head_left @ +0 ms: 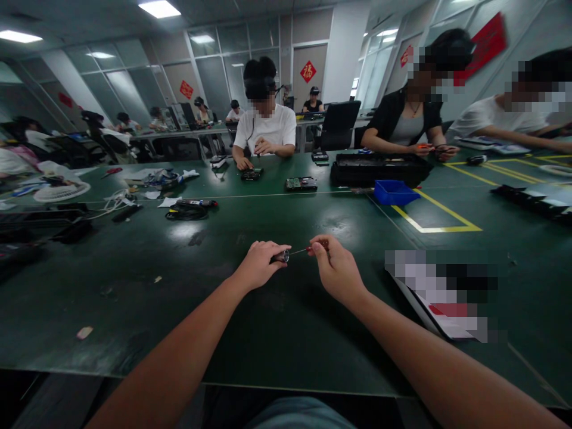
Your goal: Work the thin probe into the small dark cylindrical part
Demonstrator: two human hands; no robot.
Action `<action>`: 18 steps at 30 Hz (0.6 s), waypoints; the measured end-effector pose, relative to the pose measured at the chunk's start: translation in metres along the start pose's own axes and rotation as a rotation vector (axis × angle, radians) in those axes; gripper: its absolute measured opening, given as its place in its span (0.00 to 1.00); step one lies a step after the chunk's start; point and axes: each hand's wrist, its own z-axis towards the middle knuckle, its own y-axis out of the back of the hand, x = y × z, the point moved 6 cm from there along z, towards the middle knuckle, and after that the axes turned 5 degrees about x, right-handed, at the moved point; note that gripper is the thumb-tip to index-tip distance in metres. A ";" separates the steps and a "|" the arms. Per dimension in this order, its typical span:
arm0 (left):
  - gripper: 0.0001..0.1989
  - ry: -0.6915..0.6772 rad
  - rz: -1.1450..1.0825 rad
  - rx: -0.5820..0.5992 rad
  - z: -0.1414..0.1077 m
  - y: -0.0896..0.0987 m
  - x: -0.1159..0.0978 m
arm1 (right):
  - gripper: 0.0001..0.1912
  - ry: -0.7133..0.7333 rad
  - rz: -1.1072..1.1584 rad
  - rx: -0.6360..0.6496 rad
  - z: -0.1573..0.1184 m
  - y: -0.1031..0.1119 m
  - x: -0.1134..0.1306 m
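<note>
In the middle of the head view, my left hand (260, 264) is closed around a small dark cylindrical part (281, 257) whose round, shiny end faces right. My right hand (336, 266) grips the red handle of a thin screwdriver (300, 251). The metal shaft points left, its tip at or very near the round end of the part; whether they touch is too small to tell. Both hands are above the green table (286, 333).
A booklet or device with a blurred surface (415, 298) lies right of my right arm. Farther back are a blue bin (395, 192), a black case (379, 170), a circuit board (301, 183) and coiled black cable (187, 210). Several people sit across the table.
</note>
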 end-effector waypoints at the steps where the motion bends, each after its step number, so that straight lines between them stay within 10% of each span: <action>1: 0.22 0.003 -0.008 0.000 0.000 0.000 0.000 | 0.09 -0.002 -0.012 -0.014 0.000 0.001 0.000; 18: 0.23 -0.015 -0.020 -0.011 -0.001 0.001 0.001 | 0.08 0.025 0.034 0.048 -0.001 -0.002 0.002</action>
